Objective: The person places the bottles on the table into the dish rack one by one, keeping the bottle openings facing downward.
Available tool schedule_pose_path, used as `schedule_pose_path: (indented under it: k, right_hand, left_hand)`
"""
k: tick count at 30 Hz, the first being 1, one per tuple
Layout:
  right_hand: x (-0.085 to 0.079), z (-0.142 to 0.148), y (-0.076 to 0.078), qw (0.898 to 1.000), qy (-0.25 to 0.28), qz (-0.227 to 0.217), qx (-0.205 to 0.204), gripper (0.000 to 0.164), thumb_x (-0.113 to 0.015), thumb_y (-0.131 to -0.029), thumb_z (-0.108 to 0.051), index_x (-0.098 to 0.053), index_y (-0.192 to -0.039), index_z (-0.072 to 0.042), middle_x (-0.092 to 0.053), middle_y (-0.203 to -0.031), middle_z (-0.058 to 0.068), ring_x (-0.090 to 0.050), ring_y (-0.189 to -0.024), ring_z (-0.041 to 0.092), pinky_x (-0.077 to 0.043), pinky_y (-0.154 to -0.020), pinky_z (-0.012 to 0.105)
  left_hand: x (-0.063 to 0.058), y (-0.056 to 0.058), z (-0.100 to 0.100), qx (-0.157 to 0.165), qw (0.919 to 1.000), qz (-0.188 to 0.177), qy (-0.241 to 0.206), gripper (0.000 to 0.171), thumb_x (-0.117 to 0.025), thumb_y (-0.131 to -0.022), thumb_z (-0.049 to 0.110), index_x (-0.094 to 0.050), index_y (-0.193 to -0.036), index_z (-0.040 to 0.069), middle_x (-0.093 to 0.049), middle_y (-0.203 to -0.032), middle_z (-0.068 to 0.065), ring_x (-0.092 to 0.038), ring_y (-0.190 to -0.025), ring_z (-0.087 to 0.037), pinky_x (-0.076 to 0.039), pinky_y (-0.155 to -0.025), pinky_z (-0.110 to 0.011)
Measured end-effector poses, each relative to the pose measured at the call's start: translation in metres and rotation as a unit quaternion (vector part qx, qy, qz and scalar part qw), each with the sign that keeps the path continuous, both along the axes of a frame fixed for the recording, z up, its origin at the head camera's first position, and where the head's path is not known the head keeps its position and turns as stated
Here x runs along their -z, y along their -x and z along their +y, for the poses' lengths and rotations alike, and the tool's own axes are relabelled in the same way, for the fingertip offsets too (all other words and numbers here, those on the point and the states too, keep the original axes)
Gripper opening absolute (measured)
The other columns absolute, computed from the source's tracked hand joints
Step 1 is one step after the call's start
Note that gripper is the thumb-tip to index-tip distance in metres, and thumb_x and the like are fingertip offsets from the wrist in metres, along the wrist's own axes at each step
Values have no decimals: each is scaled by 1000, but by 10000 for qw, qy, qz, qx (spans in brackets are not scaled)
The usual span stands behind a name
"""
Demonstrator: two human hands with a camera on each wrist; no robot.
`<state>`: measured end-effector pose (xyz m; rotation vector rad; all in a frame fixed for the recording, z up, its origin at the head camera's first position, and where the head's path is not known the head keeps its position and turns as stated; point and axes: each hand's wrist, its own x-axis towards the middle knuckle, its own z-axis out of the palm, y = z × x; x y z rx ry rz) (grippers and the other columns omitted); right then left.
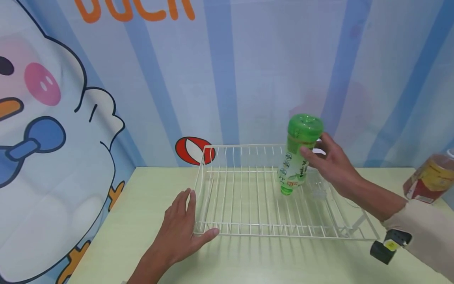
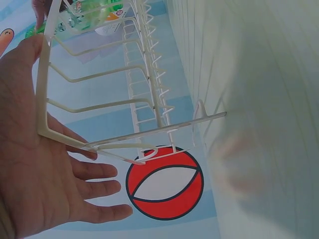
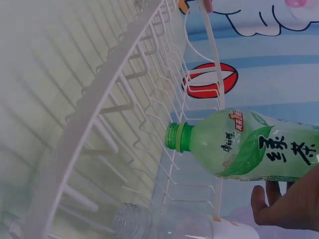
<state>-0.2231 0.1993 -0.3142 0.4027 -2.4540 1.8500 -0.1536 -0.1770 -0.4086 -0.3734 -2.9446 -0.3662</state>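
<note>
A green tea bottle (image 1: pixel 296 157) hangs neck down above the white wire rack (image 1: pixel 248 230), held near its base by my right hand (image 1: pixel 331 165). Its open green mouth (image 3: pixel 178 137) points at the rack's wires in the right wrist view. Beside it in the rack stands a clear bottle (image 3: pixel 184 224), also neck down and partly hidden behind the right hand in the head view. My left hand (image 1: pixel 179 228) touches the rack's front left corner, its fingers spread and straight along the side. The left wrist view shows the left hand (image 2: pixel 45 164) against the rack's frame (image 2: pixel 45 89).
The rack stands on a pale table (image 1: pixel 142 205) before a blue striped backdrop (image 1: pixel 262 79) with cartoon prints. A bottle with a red and yellow label (image 1: pixel 430 177) is at the table's right. A small black device (image 1: pixel 390 244) sits on the right sleeve.
</note>
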Motion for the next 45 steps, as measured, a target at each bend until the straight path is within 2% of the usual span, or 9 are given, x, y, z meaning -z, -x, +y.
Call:
schedule_pose_path:
  k: [6,12,26,30,34,40,45]
  right_hand:
    - [5,-5,13,9977,-294,-474,390,77,-56,-101,-42,-16,-159,-13,-36,-145,29,-43,-131,47,-40,-103,61]
    - [10,-7,24,9929,-462,-735,817,83,-54,-99,-50,-14,-159,-7,-36,-141,30,-43,-128,44,-44,-100,58]
    - [6,-26,42,9920,-724,-894,528,77,-55,-101,-43,-20,-156,-2,-41,-138,30,-47,-124,42,-49,-96,52]
    - [9,-28,46,9894,-1021,-791,659,78,-54,-101,-45,-21,-155,1,-46,-134,30,-51,-118,40,-51,-89,46]
    - [12,-31,50,9870,-1206,-694,805,77,-53,-101,-47,-24,-154,1,-49,-128,28,-53,-115,40,-49,-84,44]
    - [18,-43,56,9813,-1453,-798,978,76,-53,-100,-48,-25,-152,0,-53,-122,27,-57,-108,38,-49,-82,44]
    - [24,-49,63,9766,-1629,-789,1165,77,-51,-101,-48,-20,-153,0,-53,-123,27,-58,-109,39,-50,-84,46]
  left_hand:
    - [0,-1,0,-15,10000,-87,-29,113,-62,-81,73,-24,-155,-4,-25,-159,-20,-23,-146,-39,-28,-111,-61]
    - [1,-1,-1,9,9999,-54,-100,114,-63,-80,72,-24,-155,-4,-25,-159,-20,-23,-145,-39,-27,-111,-61]
    - [0,1,0,-78,9996,-220,-126,117,-61,-80,75,-19,-157,-2,-23,-160,-19,-21,-146,-39,-26,-112,-61]
    - [-1,2,0,-16,9999,-133,-83,116,-60,-81,75,-18,-157,-2,-23,-160,-19,-22,-146,-38,-27,-111,-61]
    - [-1,3,0,0,9999,-91,-91,115,-62,-81,73,-20,-157,-2,-25,-159,-19,-22,-146,-38,-28,-111,-61]
    - [0,1,0,-69,9994,-324,-122,115,-63,-80,73,-20,-157,-2,-24,-160,-18,-21,-146,-37,-27,-112,-60]
    - [0,1,0,-53,9995,-292,-134,114,-63,-80,72,-22,-156,-2,-25,-159,-19,-22,-146,-37,-27,-112,-60]
